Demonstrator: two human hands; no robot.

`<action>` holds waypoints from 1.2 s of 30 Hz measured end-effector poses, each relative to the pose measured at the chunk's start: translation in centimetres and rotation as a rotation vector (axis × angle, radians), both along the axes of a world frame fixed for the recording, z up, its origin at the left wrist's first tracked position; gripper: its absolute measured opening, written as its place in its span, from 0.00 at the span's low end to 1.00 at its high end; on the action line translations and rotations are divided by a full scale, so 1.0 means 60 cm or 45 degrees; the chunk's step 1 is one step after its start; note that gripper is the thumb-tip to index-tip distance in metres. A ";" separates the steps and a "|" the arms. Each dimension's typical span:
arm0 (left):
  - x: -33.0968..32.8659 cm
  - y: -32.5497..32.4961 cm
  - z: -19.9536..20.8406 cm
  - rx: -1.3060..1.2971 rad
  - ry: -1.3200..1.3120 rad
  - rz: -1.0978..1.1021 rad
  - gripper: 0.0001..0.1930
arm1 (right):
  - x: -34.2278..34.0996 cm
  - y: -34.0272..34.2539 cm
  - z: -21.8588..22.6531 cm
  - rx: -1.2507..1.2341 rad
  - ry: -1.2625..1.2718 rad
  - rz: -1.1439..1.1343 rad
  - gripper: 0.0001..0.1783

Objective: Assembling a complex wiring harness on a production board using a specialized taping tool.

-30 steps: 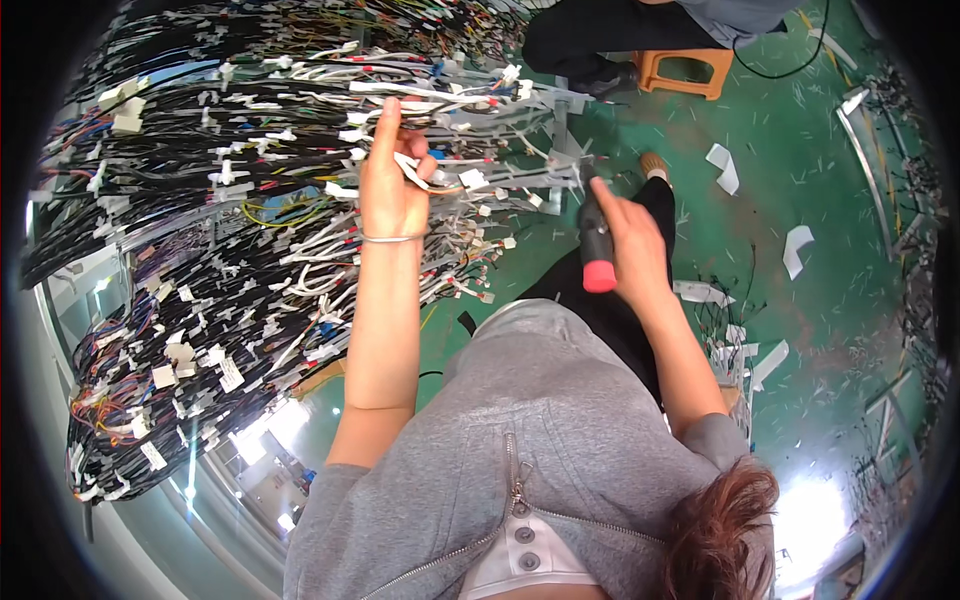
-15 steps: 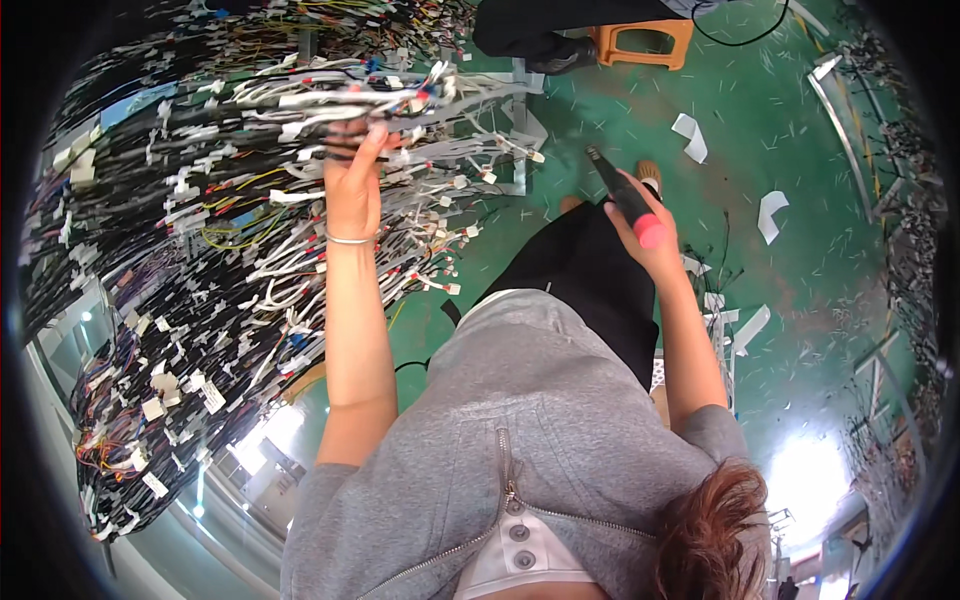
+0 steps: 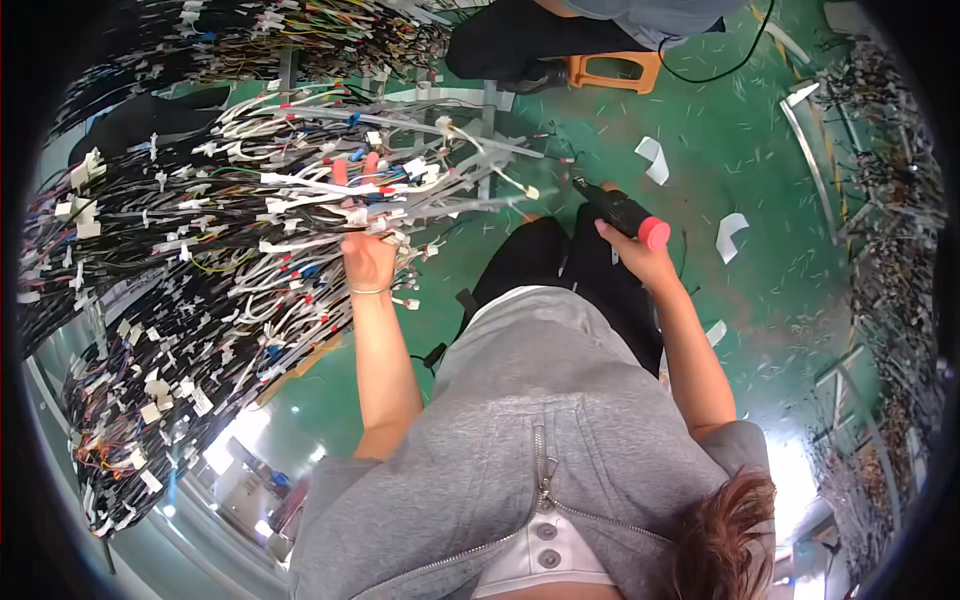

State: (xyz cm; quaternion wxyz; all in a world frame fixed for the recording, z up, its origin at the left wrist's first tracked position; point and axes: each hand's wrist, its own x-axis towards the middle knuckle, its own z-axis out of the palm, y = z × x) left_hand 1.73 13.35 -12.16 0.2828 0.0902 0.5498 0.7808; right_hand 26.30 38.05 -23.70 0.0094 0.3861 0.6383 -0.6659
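My left hand [image 3: 369, 264] is curled around a bundle of wires [image 3: 330, 187] with white sleeves and connectors. Two of its fingertips show on the far side of the bundle; the rest of the fingers are hidden among the wires. Some strands, blurred by motion, stretch right from that hand, and a thin one ends close to the tool's tip. In my right hand [image 3: 645, 258] is a black stick-shaped tool [image 3: 622, 213] with a red rear end and a narrow metal tip pointing far left. The tool is held over my lap, apart from the wires.
A thick mass of black cables [image 3: 130, 260] with white tags and connectors fills the left side. Beyond sits another person in dark trousers [image 3: 510, 40], near an orange stool [image 3: 615, 73]. Paper scraps [image 3: 733, 236] lie on the green floor. More cables [image 3: 880, 270] hang at the right.
The whole view has shifted slightly. My left hand has come nearer to me with its wires, and its fingertips now show past them. The tool in my right hand is tilted a little flatter.
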 end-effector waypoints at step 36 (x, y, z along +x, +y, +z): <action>0.070 0.039 -0.148 -0.361 -0.392 0.481 0.18 | -0.044 0.065 0.125 -0.460 -0.165 0.489 0.14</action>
